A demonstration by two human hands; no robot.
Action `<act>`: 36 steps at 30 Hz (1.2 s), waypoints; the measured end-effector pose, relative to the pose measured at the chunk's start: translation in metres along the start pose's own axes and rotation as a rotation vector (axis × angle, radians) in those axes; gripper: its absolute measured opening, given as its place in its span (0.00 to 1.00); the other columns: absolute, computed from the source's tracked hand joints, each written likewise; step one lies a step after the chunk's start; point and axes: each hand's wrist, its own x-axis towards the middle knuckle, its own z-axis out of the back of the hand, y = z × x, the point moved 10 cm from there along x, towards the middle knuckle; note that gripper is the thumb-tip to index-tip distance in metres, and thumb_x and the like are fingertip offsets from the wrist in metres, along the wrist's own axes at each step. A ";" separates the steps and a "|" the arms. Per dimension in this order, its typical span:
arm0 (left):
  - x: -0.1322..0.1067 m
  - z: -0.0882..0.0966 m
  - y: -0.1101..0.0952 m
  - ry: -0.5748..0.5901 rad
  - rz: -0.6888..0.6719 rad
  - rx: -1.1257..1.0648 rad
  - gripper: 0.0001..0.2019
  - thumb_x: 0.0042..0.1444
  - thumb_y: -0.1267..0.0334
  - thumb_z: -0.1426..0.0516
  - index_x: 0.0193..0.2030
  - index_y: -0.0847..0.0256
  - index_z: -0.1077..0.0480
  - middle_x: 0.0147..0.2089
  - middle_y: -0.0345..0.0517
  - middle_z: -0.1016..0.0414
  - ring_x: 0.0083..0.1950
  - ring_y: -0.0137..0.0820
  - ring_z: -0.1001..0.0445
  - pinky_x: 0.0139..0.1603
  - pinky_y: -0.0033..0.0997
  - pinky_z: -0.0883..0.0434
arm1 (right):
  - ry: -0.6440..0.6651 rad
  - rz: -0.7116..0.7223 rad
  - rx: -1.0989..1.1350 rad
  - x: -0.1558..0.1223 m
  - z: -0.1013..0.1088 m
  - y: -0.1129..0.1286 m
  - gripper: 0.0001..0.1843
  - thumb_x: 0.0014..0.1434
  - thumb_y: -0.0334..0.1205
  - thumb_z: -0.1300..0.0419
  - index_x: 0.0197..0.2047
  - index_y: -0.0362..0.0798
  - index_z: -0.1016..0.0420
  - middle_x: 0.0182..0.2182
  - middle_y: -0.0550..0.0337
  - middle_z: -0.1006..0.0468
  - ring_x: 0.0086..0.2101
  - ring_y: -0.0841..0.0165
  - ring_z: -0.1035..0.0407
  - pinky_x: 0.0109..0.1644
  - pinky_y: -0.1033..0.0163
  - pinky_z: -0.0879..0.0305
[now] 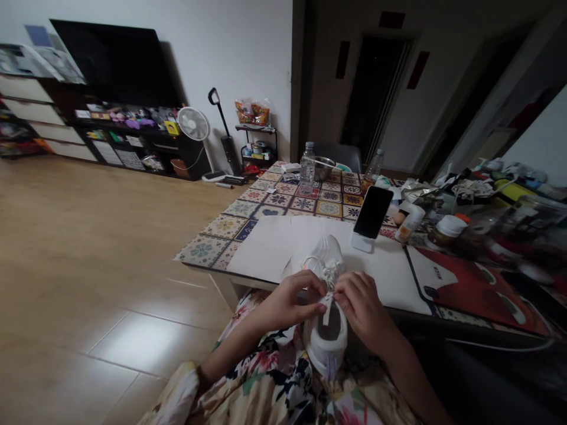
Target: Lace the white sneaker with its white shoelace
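- Here, the left hand (290,300) has its fingers curled in, the fingertips pinching the white laces (328,282) of a white sneaker (326,307) from the left side.
- The right hand (361,306) is bent the same way, its thumb and forefinger closed on the laces from the right, so both hands meet over the top of the shoe's opening.
- The sneaker lies with its toe pointing away on a white sheet (274,245) and its heel hanging over the near edge of the table (212,245), above a lap in flowered cloth (274,383).
- Just beyond the shoe's toe, a dark phone (372,212) leans upright on a small white stand (361,241).
- Farther back on the patterned tablecloth stand a clear plastic bottle (306,168), a metal bowl (325,167) just beside it and a second bottle (374,166) to the right.
- To the right of the phone lie a white tube (410,221) and a capped jar (445,231), with a crowd of blurred clutter behind them.
- A red and white mat (469,292) covers the table to the right of the sheet.
- Both forearms come up from the lower edge, bare, angling inward toward the shoe; the wrists are low and the knuckles face up.
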 end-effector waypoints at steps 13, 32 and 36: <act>0.000 -0.001 0.002 -0.024 0.022 0.014 0.07 0.53 0.64 0.38 0.37 0.64 0.27 0.39 0.46 0.27 0.39 0.31 0.29 0.44 0.31 0.32 | -0.026 -0.153 0.554 -0.010 0.009 -0.009 0.14 0.72 0.43 0.56 0.36 0.51 0.36 0.36 0.58 0.35 0.38 0.64 0.37 0.43 0.58 0.38; 0.002 -0.009 -0.007 -0.010 -0.046 0.039 0.07 0.52 0.68 0.42 0.38 0.62 0.33 0.40 0.46 0.30 0.42 0.32 0.31 0.43 0.29 0.32 | 0.064 -0.048 0.450 0.000 -0.005 -0.001 0.07 0.61 0.30 0.44 0.42 0.50 0.30 0.42 0.54 0.29 0.46 0.63 0.31 0.51 0.59 0.32; 0.002 -0.011 -0.013 0.023 -0.101 0.018 0.03 0.53 0.67 0.41 0.33 0.62 0.33 0.43 0.49 0.29 0.47 0.35 0.29 0.49 0.32 0.32 | 0.051 -0.036 0.477 0.001 -0.006 0.000 0.06 0.61 0.29 0.46 0.38 0.50 0.33 0.40 0.56 0.31 0.44 0.65 0.32 0.49 0.61 0.32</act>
